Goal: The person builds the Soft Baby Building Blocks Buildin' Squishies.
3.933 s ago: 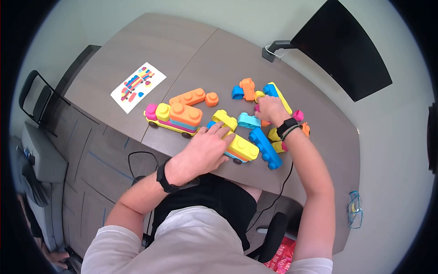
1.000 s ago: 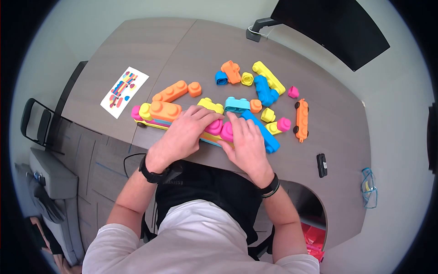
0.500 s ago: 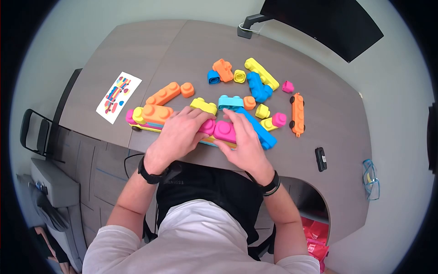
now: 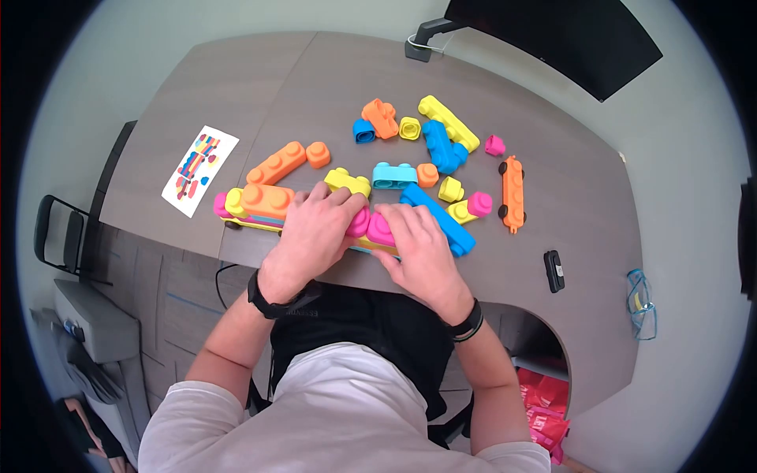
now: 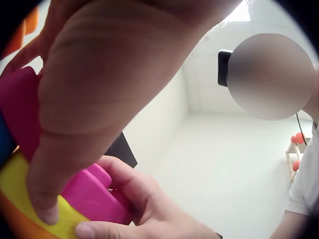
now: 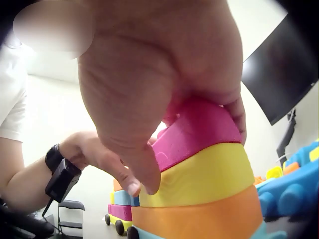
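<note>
Both hands are at a stacked block vehicle near the table's front edge. My left hand [image 4: 315,229] grips a pink block [image 5: 20,99] on its top, thumb down on the yellow layer. Beside it my right hand [image 4: 426,256] holds another pink block [image 6: 199,132], thumb in front and fingers behind. In the right wrist view this block sits on a yellow block [image 6: 204,174], over an orange one [image 6: 199,219] and light blue at the bottom. To the left stands a second wheeled stack with an orange block [image 4: 268,201] on top. The hands partly hide the pink blocks.
Loose blocks lie behind and right of the hands, among them a long blue block [image 4: 441,221], a turquoise block [image 4: 394,176] and a yellow block [image 4: 348,183]. An orange wheeled base [image 4: 512,195], a small black device [image 4: 554,271] and a printed picture sheet [image 4: 200,171] lie farther out.
The right hand has come from the loose blocks at the back to the stack, where pink blocks now sit on the yellow layer. Over the last second both hands stay on them, shifting slightly.
</note>
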The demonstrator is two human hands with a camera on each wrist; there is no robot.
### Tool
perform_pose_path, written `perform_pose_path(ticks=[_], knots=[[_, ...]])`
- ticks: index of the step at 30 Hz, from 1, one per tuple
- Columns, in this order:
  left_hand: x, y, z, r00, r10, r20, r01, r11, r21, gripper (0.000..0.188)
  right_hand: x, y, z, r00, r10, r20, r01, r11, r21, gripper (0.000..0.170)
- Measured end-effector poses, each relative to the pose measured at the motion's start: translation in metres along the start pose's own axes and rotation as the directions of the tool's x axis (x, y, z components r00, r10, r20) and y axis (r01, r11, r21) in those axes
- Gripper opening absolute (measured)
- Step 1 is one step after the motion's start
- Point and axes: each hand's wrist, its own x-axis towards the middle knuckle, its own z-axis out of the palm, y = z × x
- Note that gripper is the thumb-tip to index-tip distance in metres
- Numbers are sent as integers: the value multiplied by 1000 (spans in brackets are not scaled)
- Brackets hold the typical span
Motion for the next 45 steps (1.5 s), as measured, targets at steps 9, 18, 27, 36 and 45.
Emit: perform_pose_path(ticks=[9,18,27,36,45], knots=[[0,-1,-1,999,-51,-12,51,998,-28,50,-16,64,-46,772,620,141,-589,781,-208,69],[-3,1,10,999,-22,-47,23,1000,18,56,-21,72,-23,676,721,154,-568,642,-516,61],[4,-2,-3,955,-17,-297,-141,852,-504,102,-13,72,-62,776,630,41,-452,509,732,33],[1,-26,-47,992,-72,-106,2,838,-546,65,-4,30,-40,957,228,-178,-129,887,443,33],[-2,-34,-36,995,-19,-102,-19,934,-355,64,-3,36,-35,971,171,-165,-107,934,340,25]])
